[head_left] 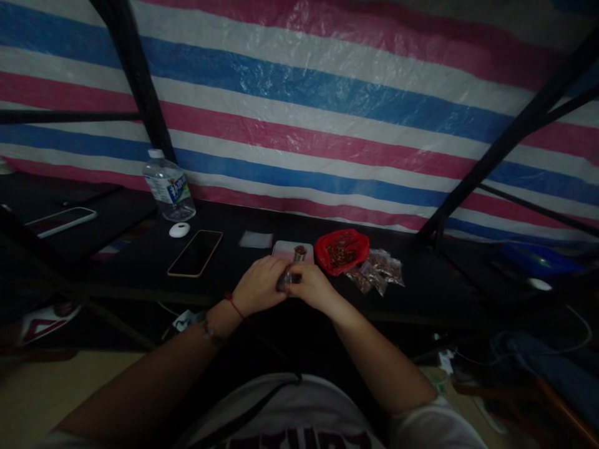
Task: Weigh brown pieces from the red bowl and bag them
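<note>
My left hand and my right hand meet over the front edge of the black table. Between their closed fingers is a small clear plastic bag, partly hidden by them; I cannot make out its contents. Just beyond my fingers lies a flat pale device like a small scale. A little metal cup filled with small brown pieces stands on it. To the right, a red plastic bag sits open with more brown pieces inside. Several filled clear bags lie beside it.
Left of my hands are a phone, a white round object and a large clear bottle. A stack of flat clear bags lies behind my left hand. Black metal posts and a striped plastic sheet bound the table.
</note>
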{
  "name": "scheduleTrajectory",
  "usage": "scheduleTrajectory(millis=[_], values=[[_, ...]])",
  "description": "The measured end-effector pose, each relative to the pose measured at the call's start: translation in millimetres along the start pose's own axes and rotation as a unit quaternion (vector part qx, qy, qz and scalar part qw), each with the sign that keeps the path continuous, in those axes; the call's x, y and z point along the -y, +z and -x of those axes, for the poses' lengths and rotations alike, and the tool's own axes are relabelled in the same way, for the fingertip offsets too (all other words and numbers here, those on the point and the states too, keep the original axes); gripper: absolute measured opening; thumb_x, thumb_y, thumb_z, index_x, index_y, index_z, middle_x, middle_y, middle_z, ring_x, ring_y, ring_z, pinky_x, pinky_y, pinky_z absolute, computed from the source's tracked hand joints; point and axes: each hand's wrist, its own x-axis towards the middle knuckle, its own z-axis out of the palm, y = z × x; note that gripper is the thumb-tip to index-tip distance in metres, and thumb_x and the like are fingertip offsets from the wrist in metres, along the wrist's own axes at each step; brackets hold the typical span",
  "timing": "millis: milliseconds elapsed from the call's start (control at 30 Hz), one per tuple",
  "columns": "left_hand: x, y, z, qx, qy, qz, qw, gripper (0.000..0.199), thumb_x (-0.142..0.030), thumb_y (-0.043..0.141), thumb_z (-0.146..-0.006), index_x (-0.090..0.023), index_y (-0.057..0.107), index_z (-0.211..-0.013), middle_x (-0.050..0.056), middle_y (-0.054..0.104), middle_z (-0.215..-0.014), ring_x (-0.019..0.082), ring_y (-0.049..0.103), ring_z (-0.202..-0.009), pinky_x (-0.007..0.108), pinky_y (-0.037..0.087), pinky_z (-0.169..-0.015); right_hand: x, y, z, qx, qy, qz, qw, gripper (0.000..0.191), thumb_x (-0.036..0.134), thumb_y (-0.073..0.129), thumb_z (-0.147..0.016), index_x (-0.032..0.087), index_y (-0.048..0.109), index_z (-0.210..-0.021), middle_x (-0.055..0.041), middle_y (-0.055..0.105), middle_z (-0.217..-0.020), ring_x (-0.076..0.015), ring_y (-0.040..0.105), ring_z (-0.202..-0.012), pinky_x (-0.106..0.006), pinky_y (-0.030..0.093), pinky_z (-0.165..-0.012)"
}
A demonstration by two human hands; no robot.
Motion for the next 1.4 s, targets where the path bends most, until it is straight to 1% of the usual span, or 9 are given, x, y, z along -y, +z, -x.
scheduleTrajectory(millis=[233,467,533,667,767,900,1067,1267,1400], values=[[17.6,-2.6,-0.8,-0.015,0.04,0.041,0.998,0.063,-0.026,0.064,-0.072,-0.02,0.044,-0.131,0.012,0.055,-0.127,0.028,0.051,-0.117,0.044,0.039,-0.1,-6.1,-9.8,-3.4,-0.029,-0.006,-0.002,1.0,0.023,0.019,0.074,-0.069,0.018,0.072,-0.092,-0.0042,0.07,-0.095,-0.02,0.061,-0.093,-0.032,0.045,-0.086],[21.1,6.7,-2.6,-0.052,-0.004,0.188,0.981,0.052,-0.024,0.062,-0.07,-0.016,0.051,-0.12,0.011,0.061,-0.117,0.024,0.058,-0.105,0.038,0.045,-0.094,-4.2,0.5,-27.2,-0.021,-0.069,0.025,0.997,0.014,0.012,0.065,-0.071,0.018,0.072,-0.081,-0.0049,0.07,-0.098,-0.0199,0.061,-0.097,-0.033,0.045,-0.091],[26.2,8.7,-3.8,-0.061,-0.053,0.213,0.974,0.045,-0.029,0.062,-0.071,-0.015,0.053,-0.113,0.01,0.063,-0.109,0.024,0.061,-0.098,0.037,0.047,-0.089,-8.4,-3.9,-36.2,-0.052,-0.082,0.005,0.995,0.012,0.016,0.061,-0.076,0.019,0.072,-0.081,-0.0045,0.069,-0.096,-0.0186,0.061,-0.097,-0.032,0.046,-0.09],[43.7,8.9,-4.9,-0.082,-0.127,0.229,0.962,0.04,-0.039,0.06,-0.074,-0.015,0.054,-0.106,0.008,0.064,-0.097,0.023,0.061,-0.089,0.036,0.048,-0.081,-33.7,-17.1,-42.6,-0.196,-0.043,-0.025,0.979,0.02,0.026,0.052,-0.086,0.02,0.069,-0.095,-0.0061,0.067,-0.102,-0.0179,0.061,-0.099,-0.033,0.047,-0.089],[57.5,10.6,-5.1,-0.086,-0.144,0.238,0.957,0.035,-0.04,0.058,-0.076,-0.016,0.055,-0.101,0.005,0.063,-0.091,0.02,0.061,-0.083,0.033,0.048,-0.077,-61.1,-15.6,-37.4,-0.228,-0.004,0.016,0.974,0.054,0.031,0.069,-0.073,0.017,0.057,-0.124,-0.0124,0.059,-0.123,-0.0247,0.054,-0.115,-0.041,0.042,-0.099],[68.3,20.1,-8.7,-0.074,-0.135,0.232,0.96,0.036,-0.042,0.059,-0.076,-0.017,0.055,-0.101,0.005,0.064,-0.093,0.02,0.061,-0.084,0.032,0.047,-0.076,-89.7,-2.1,-34.3,-0.193,0.033,0.043,0.98,0.081,0.03,0.077,-0.062,0.016,0.046,-0.136,-0.0141,0.058,-0.127,-0.0285,0.05,-0.121,-0.045,0.037,-0.105],[72.3,29.2,-30.7,-0.072,-0.127,0.213,0.966,0.039,-0.042,0.06,-0.075,-0.016,0.055,-0.103,0.005,0.064,-0.094,0.02,0.061,-0.081,0.033,0.048,-0.076,-103.6,2.5,-49.3,-0.158,0.06,-0.007,0.986,0.063,0.022,0.071,-0.067,0.018,0.054,-0.127,-0.0087,0.066,-0.111,-0.0229,0.061,-0.107,-0.04,0.044,-0.098],[75.2,26.6,-78.8,-0.053,-0.06,0.177,0.981,0.033,-0.032,0.064,-0.07,-0.017,0.058,-0.099,0.006,0.064,-0.094,0.02,0.06,-0.084,0.033,0.047,-0.078,-106.9,-5.8,-74.4,-0.215,0.034,-0.146,0.965,0.066,0.021,0.07,-0.064,0.02,0.046,-0.126,-0.0033,0.067,-0.097,-0.0183,0.066,-0.091,-0.036,0.05,-0.088],[73.1,38.1,-92.4,-0.075,-0.051,0.171,0.981,0.032,-0.031,0.065,-0.069,-0.017,0.058,-0.097,0.006,0.064,-0.093,0.021,0.06,-0.086,0.034,0.047,-0.079,-106.8,-2.3,-81.0,-0.255,0.01,-0.214,0.943,0.061,0.02,0.07,-0.063,0.022,0.043,-0.118,-0.0032,0.067,-0.097,-0.0179,0.067,-0.092,-0.035,0.051,-0.089]])
